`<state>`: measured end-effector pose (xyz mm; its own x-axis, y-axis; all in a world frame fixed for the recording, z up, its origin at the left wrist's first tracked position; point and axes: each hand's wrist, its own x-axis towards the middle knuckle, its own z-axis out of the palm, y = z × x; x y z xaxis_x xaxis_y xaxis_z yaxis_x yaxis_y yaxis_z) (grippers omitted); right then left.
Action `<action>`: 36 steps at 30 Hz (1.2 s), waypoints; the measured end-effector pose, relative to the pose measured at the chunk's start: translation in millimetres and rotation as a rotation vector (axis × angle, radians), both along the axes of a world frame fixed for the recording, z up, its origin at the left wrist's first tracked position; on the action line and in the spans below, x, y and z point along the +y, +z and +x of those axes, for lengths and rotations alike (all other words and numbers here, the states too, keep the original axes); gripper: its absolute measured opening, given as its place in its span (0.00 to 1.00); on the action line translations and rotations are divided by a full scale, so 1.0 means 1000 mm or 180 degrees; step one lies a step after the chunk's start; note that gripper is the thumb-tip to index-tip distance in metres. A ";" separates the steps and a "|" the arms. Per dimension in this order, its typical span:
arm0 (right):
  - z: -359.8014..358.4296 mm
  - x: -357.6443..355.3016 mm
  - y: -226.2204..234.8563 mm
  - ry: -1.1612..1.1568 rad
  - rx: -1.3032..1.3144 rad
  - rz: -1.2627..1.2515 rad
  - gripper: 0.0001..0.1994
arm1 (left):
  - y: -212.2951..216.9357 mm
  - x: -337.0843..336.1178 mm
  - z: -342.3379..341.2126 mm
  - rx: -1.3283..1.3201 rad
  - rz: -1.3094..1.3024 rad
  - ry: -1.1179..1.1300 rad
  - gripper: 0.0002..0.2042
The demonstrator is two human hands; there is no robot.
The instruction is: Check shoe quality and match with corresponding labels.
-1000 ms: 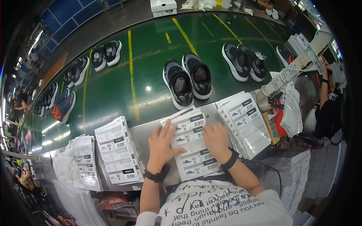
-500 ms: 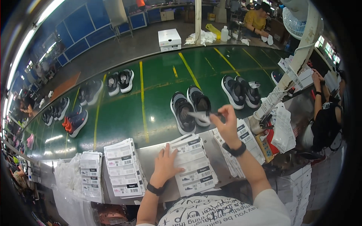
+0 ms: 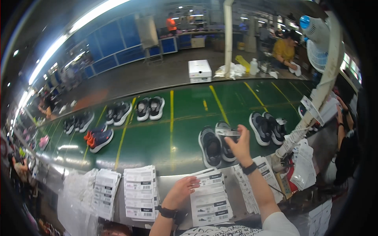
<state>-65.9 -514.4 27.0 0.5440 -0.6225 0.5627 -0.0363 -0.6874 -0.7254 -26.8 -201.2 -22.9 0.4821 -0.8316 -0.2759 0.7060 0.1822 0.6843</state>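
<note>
Right hand (image 3: 241, 148) is pinching a label (image 3: 225, 133) above the black shoes (image 3: 211, 149); left hand (image 3: 181, 192), half-open, apparently empty, is now lifting off label sheets (image 3: 208, 200) nearside of them, seemingly leaving those unpressed.

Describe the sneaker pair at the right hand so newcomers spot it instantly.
Find the green belt, then its near edge beyond the label sheets. There sits a black, white-soled sneaker pair. Only this pair has the right hand over it, holding a pale strip.
</note>
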 end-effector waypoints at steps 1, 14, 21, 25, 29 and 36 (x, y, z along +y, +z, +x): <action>-0.008 0.020 0.007 0.0403 -0.0022 0.0635 0.37 | -0.009 -0.003 0.006 0.0517 -0.0064 0.0084 0.17; -0.050 0.116 -0.036 0.1588 0.0640 0.0564 0.26 | 0.022 -0.026 0.008 0.2146 -0.0383 0.0747 0.08; 0.002 0.156 -0.041 0.1547 0.1252 -0.1329 0.11 | 0.109 -0.079 -0.077 -0.1372 -0.0434 -0.1464 0.07; 0.027 0.186 -0.046 0.1719 0.0566 -0.2279 0.07 | 0.109 -0.147 -0.125 -0.3355 -0.1446 -0.2523 0.13; 0.038 0.189 -0.063 0.2025 0.0519 -0.2450 0.06 | 0.099 -0.168 -0.146 -0.2642 -0.0536 -0.3842 0.12; 0.026 0.192 -0.062 0.1869 0.1232 -0.2001 0.07 | 0.108 -0.154 -0.163 -0.1968 -0.1459 -0.3492 0.13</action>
